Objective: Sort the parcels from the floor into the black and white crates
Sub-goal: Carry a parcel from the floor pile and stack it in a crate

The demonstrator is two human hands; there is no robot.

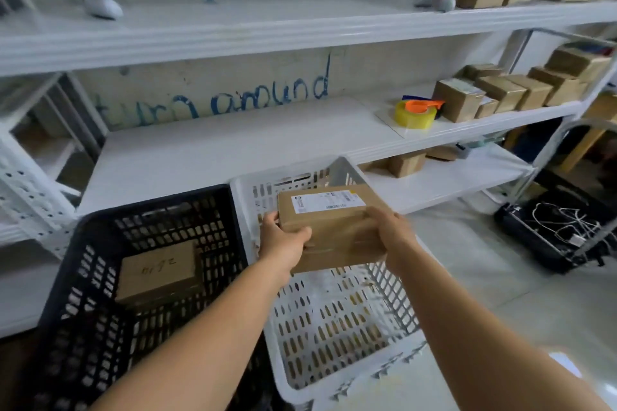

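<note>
Parcel (334,227): brown cardboard, white shipping label on top, held in the air above the white crate, tilted slightly.
Left hand (282,240): clamped on the parcel's near left corner, thumb on top, fingers curled round the left side.
Right hand (389,227): gripping the parcel's right end, fingers wrapped over the top edge.
White crate (337,374): perforated plastic, on the floor directly under the parcel, touching the black crate on its left; nothing visible on the bare part of its bottom.
Black crate (66,277): perforated plastic, holding one brown box (157,272) with handwriting on top.
Shelving (233,140): white, behind both crates, blue lettering "turn around" on the back wall.
Tape roll (415,113): yellow, in an orange dispenser, on the middle shelf at right.
Shelf boxes (504,92): several brown cartons beside the tape, more on the top and bottom shelves.
Cables (561,222): white tangle in a black case on the floor, far right.
</note>
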